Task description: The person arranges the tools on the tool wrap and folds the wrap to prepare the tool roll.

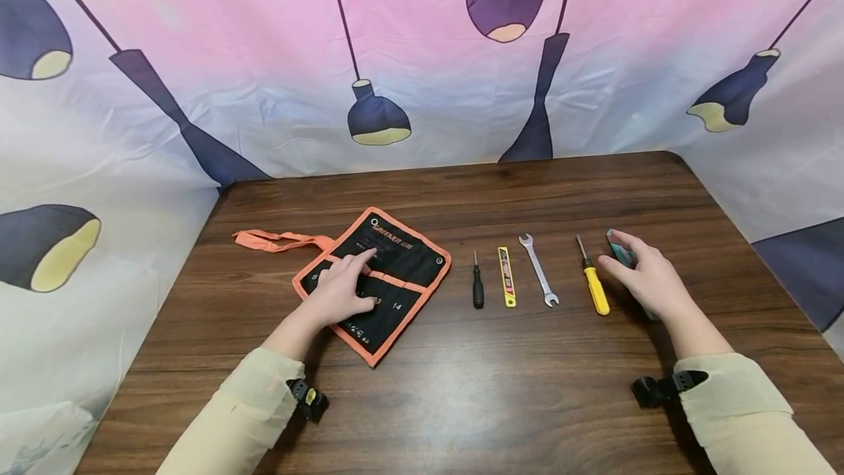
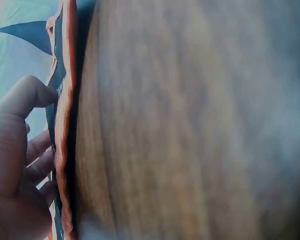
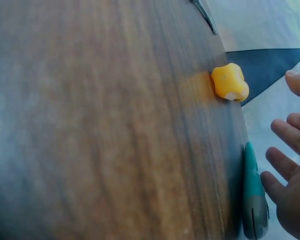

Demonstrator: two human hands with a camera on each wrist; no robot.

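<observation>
On the left of the table lies a black tool pouch (image 1: 402,248) with orange edging, and its orange tie strap (image 1: 270,240) trails to the left. My left hand (image 1: 339,292) rests on the pouch with fingers spread; in the left wrist view the thumb (image 2: 32,95) touches its surface. My right hand (image 1: 649,281) hovers over a teal and grey utility knife (image 3: 254,195), partly hidden beneath it in the head view. Its fingers (image 3: 290,135) are loosely bent and hold nothing. Left of that hand is a yellow-handled screwdriver (image 1: 596,292).
Between the hands, in a row, lie a small black screwdriver (image 1: 478,288), a yellow blade case (image 1: 506,277) with printed label, and an open-ended wrench (image 1: 539,271). The brown wooden table (image 1: 448,409) meets a printed curtain (image 1: 435,94) at its back edge.
</observation>
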